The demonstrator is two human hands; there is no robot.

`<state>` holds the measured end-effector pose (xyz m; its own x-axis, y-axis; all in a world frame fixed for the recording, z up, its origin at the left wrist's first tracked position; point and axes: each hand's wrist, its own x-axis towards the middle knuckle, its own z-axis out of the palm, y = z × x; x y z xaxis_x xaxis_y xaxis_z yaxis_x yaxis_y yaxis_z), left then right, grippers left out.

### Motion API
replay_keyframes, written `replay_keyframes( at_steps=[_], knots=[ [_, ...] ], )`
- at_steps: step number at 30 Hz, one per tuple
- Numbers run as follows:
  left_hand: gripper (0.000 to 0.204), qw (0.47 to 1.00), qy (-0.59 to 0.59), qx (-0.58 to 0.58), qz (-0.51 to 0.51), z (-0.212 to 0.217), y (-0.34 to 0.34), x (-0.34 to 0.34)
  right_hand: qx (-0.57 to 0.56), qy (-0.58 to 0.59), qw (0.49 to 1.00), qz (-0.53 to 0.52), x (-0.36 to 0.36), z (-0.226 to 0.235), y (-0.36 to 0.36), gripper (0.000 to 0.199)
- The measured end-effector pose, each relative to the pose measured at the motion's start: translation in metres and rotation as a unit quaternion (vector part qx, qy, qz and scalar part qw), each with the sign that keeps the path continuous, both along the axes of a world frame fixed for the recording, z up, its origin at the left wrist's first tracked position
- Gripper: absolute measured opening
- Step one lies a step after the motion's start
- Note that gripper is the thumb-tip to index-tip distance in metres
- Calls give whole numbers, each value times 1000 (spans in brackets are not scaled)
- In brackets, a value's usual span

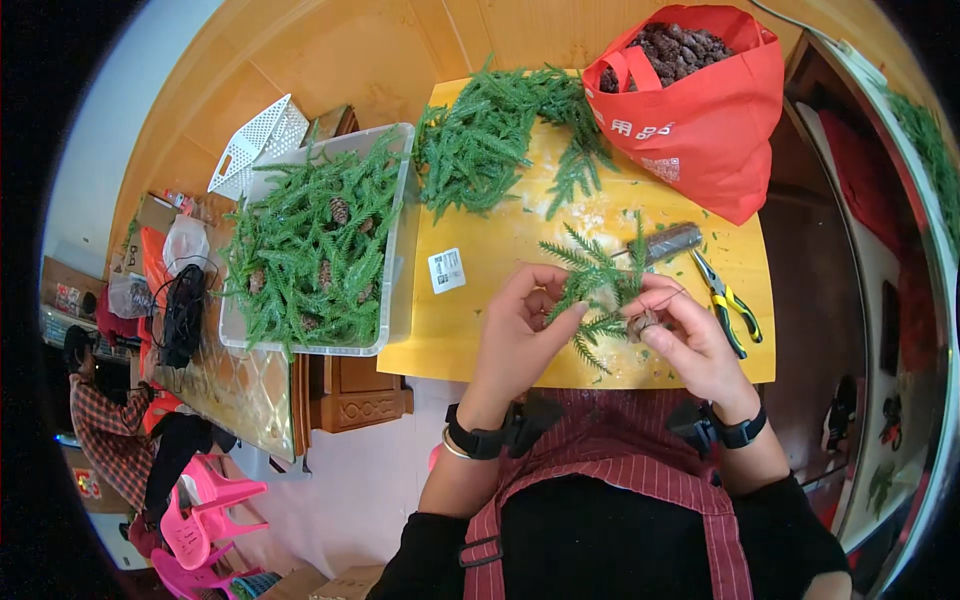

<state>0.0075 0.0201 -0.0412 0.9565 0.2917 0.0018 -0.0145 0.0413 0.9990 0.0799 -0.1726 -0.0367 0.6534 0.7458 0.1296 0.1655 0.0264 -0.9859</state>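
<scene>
In the middle of the yellow work board (460,345), my left hand (528,325) grips a green artificial pine sprig (592,275) between thumb and fingers. My right hand (697,340) pinches a small brown pine cone (641,324) against the sprig's right side. A thin dark wire seems to run by the right fingertips. Just beyond the right hand lies a dark brown cylindrical bundle (672,242), whose kind I cannot make out. Pliers (728,305) with yellow and black handles rest right of that hand.
Loose green sprigs (480,145) are heaped at the board's back. A red bag (690,125) full of pine cones stands back right. On the left, a clear plastic bin (400,260) holds sprigs with cones. A white label (446,270) lies nearby. Another person (115,430) sits far left.
</scene>
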Motion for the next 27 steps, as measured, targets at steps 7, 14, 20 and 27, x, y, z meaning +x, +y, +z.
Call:
replay_keyframes(
  at_steps=[7, 14, 20, 27],
  knots=[
    [26, 997, -10, -65, -34, 5, -3, -1, -10, -28, 999, -20, 3, 7, 1, 24],
    [26, 999, -28, -32, -28, -6, -2, 0, 33, 53, 997, -41, 1, 4, 0, 25],
    [29, 998, -54, 23, -37, -3, -2, 2, 27, 34, 997, -59, 3, -2, -1, 23],
    [32, 994, -109, -17, -14, -2, -11, 6, 29, 67, 995, -65, 3, -3, 1, 23]
  ],
)
